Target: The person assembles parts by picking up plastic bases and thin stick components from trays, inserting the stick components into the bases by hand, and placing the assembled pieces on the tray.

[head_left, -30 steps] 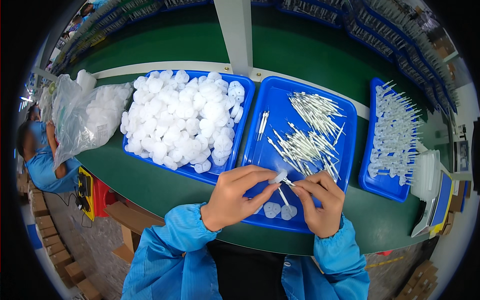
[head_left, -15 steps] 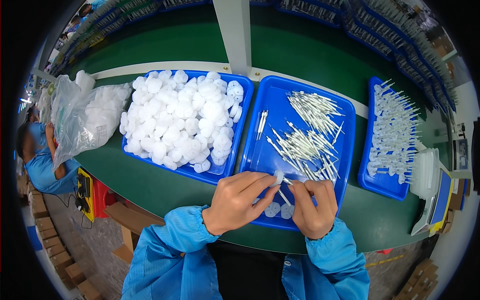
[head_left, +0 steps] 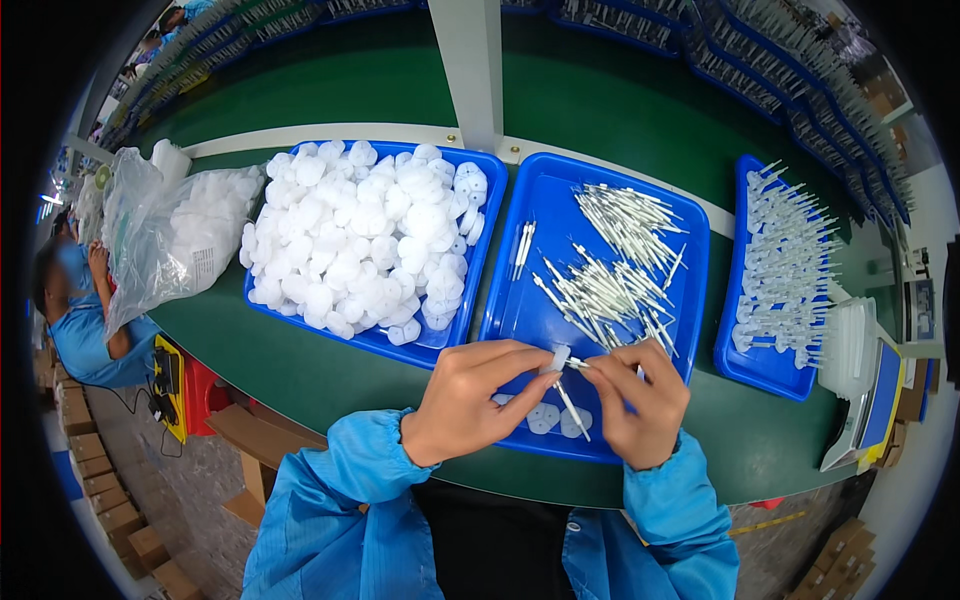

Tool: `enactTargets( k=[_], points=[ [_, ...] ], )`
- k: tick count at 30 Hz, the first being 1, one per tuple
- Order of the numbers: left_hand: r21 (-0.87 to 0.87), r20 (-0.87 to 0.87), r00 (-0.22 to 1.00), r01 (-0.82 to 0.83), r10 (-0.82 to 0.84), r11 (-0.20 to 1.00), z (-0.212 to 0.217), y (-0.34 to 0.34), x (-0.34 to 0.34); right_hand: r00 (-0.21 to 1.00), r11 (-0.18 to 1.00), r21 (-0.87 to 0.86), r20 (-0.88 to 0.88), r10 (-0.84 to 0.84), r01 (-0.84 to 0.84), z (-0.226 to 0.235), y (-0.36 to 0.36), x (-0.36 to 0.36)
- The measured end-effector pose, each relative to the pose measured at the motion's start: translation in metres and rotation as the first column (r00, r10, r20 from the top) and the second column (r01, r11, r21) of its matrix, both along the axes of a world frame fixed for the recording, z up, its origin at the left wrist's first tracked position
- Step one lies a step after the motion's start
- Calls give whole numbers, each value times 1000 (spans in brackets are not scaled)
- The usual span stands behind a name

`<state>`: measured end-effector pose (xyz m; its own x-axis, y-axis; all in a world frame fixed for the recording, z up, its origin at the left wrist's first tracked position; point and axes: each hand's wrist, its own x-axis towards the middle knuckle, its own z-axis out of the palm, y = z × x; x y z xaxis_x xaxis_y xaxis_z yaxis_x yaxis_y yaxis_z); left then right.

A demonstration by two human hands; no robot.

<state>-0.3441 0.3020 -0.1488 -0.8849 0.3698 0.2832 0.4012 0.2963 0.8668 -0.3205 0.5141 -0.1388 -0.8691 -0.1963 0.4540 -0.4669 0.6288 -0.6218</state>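
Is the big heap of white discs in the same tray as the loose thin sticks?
No, the heap of white discs fills one blue tray, while the loose thin sticks lie in another blue tray beside it.

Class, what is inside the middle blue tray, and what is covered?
The middle blue tray holds thin white rods and, near its closest edge, pale discs. The left hand and right hand hide part; what lies beneath them cannot be seen.
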Motion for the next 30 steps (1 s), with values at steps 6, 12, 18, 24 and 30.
enactTargets(
  k=[6,12,18,24,30],
  points=[
    [-111,-209,976,-81,56,991,2,3,5,993,997,83,-119,11,-1,-4,-4,5],
    [-21,-356,933,-74,62,997,4,1,1,998,995,-82,-26,-59,57,1,-6,11],
    [62,-296,952,-68,83,996,2,1,3,998,994,-88,-19,-60,58,-3,-9,14],
    [-35,-188,982,-11,4,999,10,-2,2,994,997,-17,-80,-76,74,-6,-13,15],
    [76,-209,978,-7,23,997,8,-1,4,998,997,-62,-18,-57,56,-7,-12,14]
  ],
)
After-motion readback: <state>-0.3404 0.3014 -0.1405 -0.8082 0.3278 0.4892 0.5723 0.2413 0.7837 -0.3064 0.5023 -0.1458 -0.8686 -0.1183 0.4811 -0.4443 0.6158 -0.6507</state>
